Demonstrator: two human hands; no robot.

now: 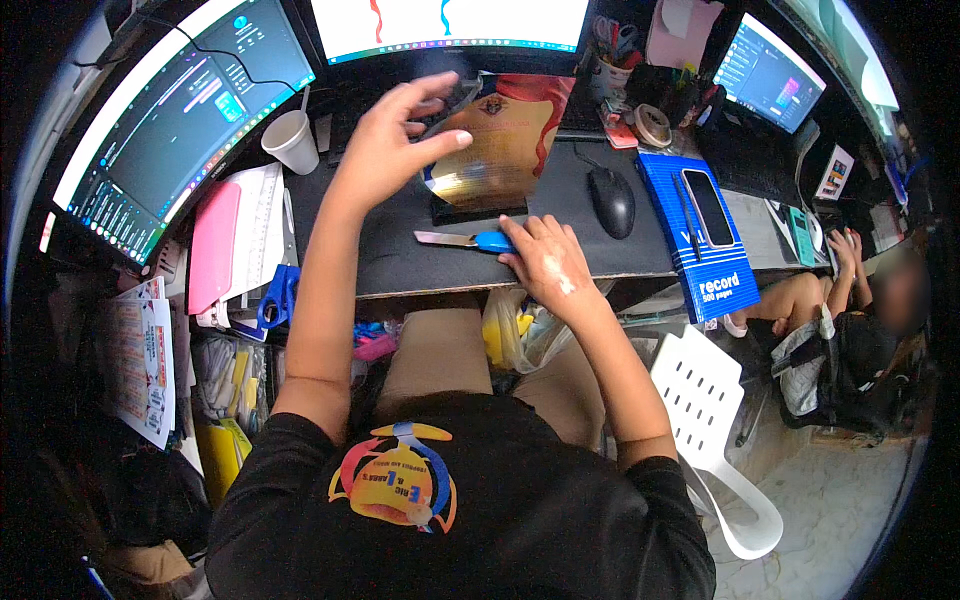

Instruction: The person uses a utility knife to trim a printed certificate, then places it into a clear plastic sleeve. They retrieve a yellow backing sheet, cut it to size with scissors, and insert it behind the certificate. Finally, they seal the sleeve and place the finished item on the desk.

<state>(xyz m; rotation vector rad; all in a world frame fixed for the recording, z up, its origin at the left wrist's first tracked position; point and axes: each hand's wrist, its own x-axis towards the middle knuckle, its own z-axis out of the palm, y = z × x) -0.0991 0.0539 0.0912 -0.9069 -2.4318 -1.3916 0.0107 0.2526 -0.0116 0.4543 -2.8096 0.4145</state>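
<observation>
1. We see the left hand [392, 138] raised at the upper left of a gold-and-red plaque [500, 145], its fingers curved and parted from the thumb. The thumb overlaps the plaque's left side in this view; we cannot tell whether it touches.
2. We note the right hand [550, 265] closed around a blue cutter [492, 241], low over the front part of the dark desk [385, 255]. The bare blade [442, 239] points to the left, in front of the plaque's foot. The two hands are well apart.
3. We find the plaque standing on a black base [478, 211] at the middle of the desk, before the central monitor [455, 25].
4. To the right of the plaque we observe a black mouse [611, 203], then a blue record book [722, 285] bearing a phone [708, 208] and, just beside it, a dark pen [690, 215].
5. To the left we identify a white cup [291, 143] near the left monitor [185, 125], and a pink folder [213, 245] beside white papers.
6. At the far right we make out a seated co-worker with hands [848, 252] raised; a white plastic chair [698, 395] stands between.
</observation>
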